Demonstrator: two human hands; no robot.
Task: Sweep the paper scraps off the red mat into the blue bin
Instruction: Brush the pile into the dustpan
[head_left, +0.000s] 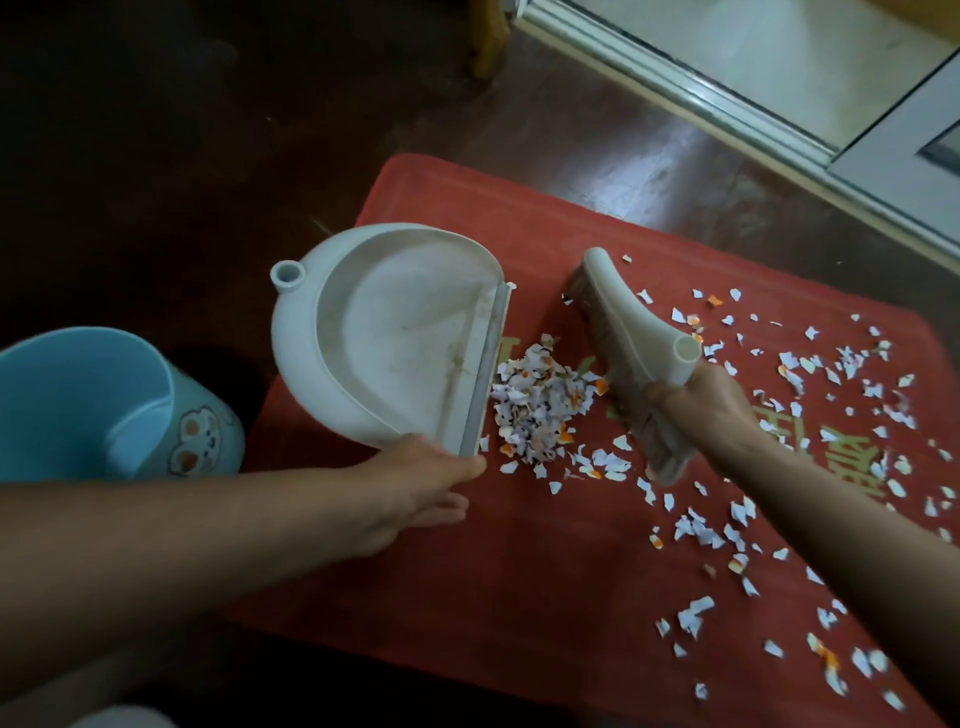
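**Scraps gathered between dustpan and brush**

At the left edge of the frame the blue bin (78, 400) stands on the dark floor (156, 130), just beside the red mat (467, 571). From the lower left, the left hand (415, 483) holds the white dustpan (395, 332) at its near corner. The thumb lies by the lip and the other fingers are curled underneath. The dustpan is tilted, with its lip down on the mat and touching a pile of paper scraps (540, 400) in the centre. To the right of the pile the brush (623, 353) rests with its bristles on the mat. The right hand (701, 400) grips its body, fingers wrapped round it. Further right, loose scraps (831, 374) lie scattered over the right half of the mat.
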